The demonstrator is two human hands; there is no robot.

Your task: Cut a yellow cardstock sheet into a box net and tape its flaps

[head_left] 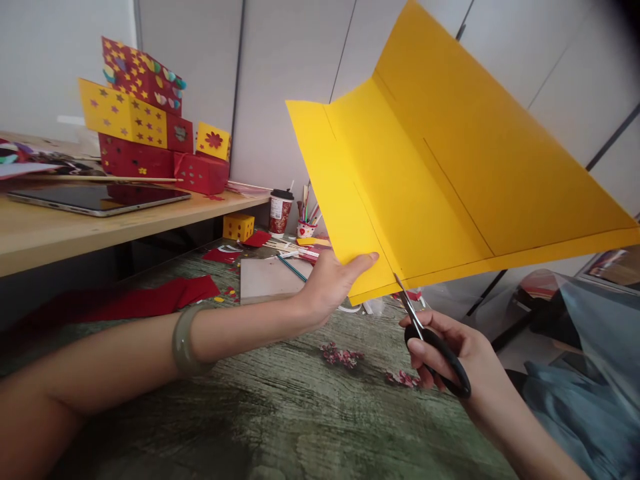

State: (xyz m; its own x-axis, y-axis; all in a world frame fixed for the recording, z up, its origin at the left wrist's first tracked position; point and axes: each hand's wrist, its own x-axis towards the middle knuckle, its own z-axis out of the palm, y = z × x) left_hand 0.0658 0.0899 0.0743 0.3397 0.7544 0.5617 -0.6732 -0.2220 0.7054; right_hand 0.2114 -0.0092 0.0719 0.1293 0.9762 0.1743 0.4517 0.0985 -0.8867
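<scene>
A large yellow sheet of card [450, 167] with pencil lines and folds is held up in the air in front of me. My left hand [330, 283] pinches its lower edge, thumb on the front. My right hand [450, 353] grips black-handled scissors [430, 337], whose blades meet the bottom edge of the card just right of my left thumb. A pale green bangle [186, 341] sits on my left wrist.
Below lies a green patterned surface [280, 400] with red paper [165, 297], a brown board [267, 279], scraps, a paper cup [280, 212] and a pot of brushes [306, 223]. A wooden shelf [75, 230] at left carries a tablet [95, 198] and red and yellow paper boxes [145, 127].
</scene>
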